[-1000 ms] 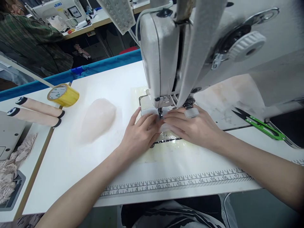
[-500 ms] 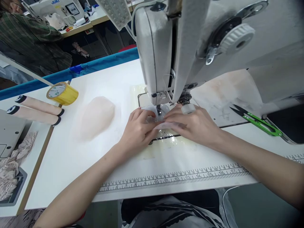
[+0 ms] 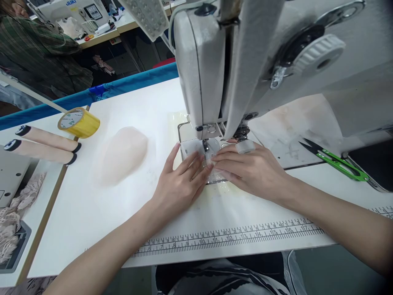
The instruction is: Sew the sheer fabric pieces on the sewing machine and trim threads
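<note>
My left hand [image 3: 181, 182] lies flat with its fingers stretched out, pressing a small pale translucent piece of fabric [image 3: 211, 168] onto the needle plate of the white sewing machine [image 3: 215, 73]. My right hand [image 3: 253, 170] lies beside it, fingers extended and together on the same piece, fingertips right by the presser foot [image 3: 205, 146]. A white thimble-like ring [image 3: 245, 146] sits on one right finger. The two hands' fingertips meet just in front of the needle.
A pile of pale pink fabric pieces [image 3: 123, 153] lies to the left on the white table [image 3: 92, 205]. Yellow tape roll [image 3: 78, 122], two beige tubes [image 3: 43, 145], green thread snips [image 3: 337, 164] and a printed ruler [image 3: 233, 235] are around. Another person [image 3: 37, 53] sits at the far left.
Both hands shifted slightly toward me then back under the presser foot; my left fingers have flattened out over the fabric, and the head view has moved a little.
</note>
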Motion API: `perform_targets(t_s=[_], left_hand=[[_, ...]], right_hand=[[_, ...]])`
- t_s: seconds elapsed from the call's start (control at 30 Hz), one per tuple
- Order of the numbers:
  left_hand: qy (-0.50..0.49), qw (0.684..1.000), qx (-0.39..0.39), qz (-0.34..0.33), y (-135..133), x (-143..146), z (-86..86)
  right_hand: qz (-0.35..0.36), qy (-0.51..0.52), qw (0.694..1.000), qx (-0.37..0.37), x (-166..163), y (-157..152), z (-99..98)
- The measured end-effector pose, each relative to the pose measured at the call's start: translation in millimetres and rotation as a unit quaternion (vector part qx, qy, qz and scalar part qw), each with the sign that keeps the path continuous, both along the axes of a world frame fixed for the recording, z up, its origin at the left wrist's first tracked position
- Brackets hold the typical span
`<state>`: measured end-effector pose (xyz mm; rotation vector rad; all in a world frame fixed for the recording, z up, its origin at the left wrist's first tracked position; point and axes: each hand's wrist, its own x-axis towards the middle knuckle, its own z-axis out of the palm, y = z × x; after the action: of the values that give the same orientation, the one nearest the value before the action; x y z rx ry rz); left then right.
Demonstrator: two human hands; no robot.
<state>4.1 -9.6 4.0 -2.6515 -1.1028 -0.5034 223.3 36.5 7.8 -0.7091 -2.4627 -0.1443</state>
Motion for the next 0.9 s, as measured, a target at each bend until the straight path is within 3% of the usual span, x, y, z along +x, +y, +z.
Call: perform_targets(t_s=[0.3,0.6,0.9], left_hand=[[-0.007,1.0,0.008,0.016,15.6,-0.7,-3.9],[-0.022,0.999,0.028,0.018,15.5,-1.5,-5.1],[-0.045,0.999,0.014,0.007,16.3,-2.0,-4.2]], right_hand=[[-0.033,-0.003,0.999,-0.027,-1.4,8.7,-7.2],[-0.031,-0.039,0.998,0.03,-0.9,9.0,-7.3],[-0.047,-0.057,0.997,0.035,-1.5,7.3,-7.9]])
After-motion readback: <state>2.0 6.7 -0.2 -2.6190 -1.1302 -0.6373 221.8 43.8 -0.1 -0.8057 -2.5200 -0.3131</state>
